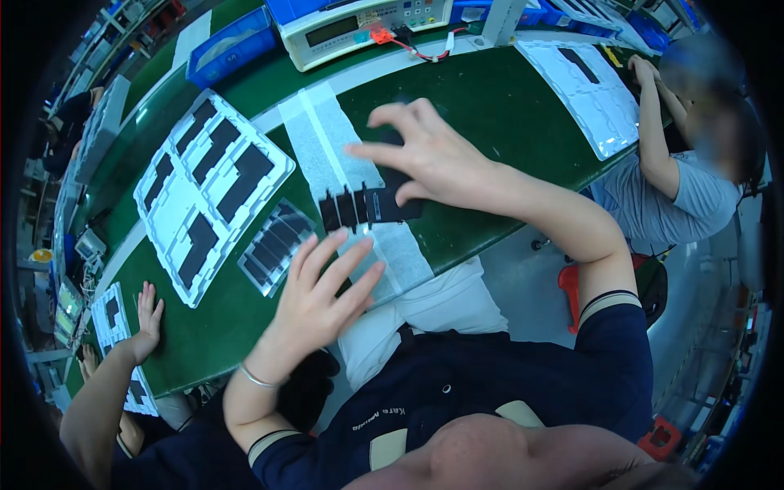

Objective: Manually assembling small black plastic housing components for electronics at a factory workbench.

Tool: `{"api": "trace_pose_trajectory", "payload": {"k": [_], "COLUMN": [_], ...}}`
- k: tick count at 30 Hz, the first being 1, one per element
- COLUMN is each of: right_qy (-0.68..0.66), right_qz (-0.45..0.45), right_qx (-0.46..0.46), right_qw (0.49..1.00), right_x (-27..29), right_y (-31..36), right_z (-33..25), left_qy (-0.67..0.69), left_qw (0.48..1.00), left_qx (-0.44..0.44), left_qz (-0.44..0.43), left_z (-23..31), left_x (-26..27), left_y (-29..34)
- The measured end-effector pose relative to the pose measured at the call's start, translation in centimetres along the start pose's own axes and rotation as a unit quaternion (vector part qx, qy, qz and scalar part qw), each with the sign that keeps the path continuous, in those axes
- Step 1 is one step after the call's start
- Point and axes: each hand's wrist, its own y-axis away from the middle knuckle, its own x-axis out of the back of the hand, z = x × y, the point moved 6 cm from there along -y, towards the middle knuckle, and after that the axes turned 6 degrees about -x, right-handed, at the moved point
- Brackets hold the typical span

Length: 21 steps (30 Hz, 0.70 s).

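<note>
My left hand (pixel 320 287) hovers at the near edge of the green table, fingers spread and nothing in them. Just beyond its fingertips lie several narrow black strips (pixel 344 209), side by side on a pale textured mat (pixel 315 135). To their right is a flat black piece (pixel 394 206). Above it my right hand (pixel 441 162) is held with fingers apart; its thumb is close to the piece, and whether they touch is hard to tell. More black material is partly hidden under that hand. A clear sheet with black strips (pixel 276 247) lies left of the mat.
A white tray (pixel 186 214) of black stepped pieces stands at the left, and another white tray (pixel 600 122) at the far right. A bench meter (pixel 359 33) with red leads and a blue bin (pixel 231 55) are at the back. Co-workers sit on both sides; one's hand (pixel 148 320) rests on the table.
</note>
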Motion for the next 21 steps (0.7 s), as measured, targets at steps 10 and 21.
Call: {"api": "trace_pose_trajectory", "payload": {"k": [10,21], "right_qy": [-0.25,-0.458], "right_qz": [0.244,0.144], "right_qx": [-0.137,-0.085], "right_qw": [0.927,0.873], "right_x": [2.5,-1.7], "right_y": [6.2,5.9], "right_z": [-0.5,-4.3], "left_qy": [0.478,0.503], "left_qw": [0.665,0.634], "left_qx": [0.285,0.273], "left_qz": [0.498,0.519], "left_z": [-0.8,-1.6], "left_x": [-4.0,-5.4], "left_y": [4.7,6.3]}}
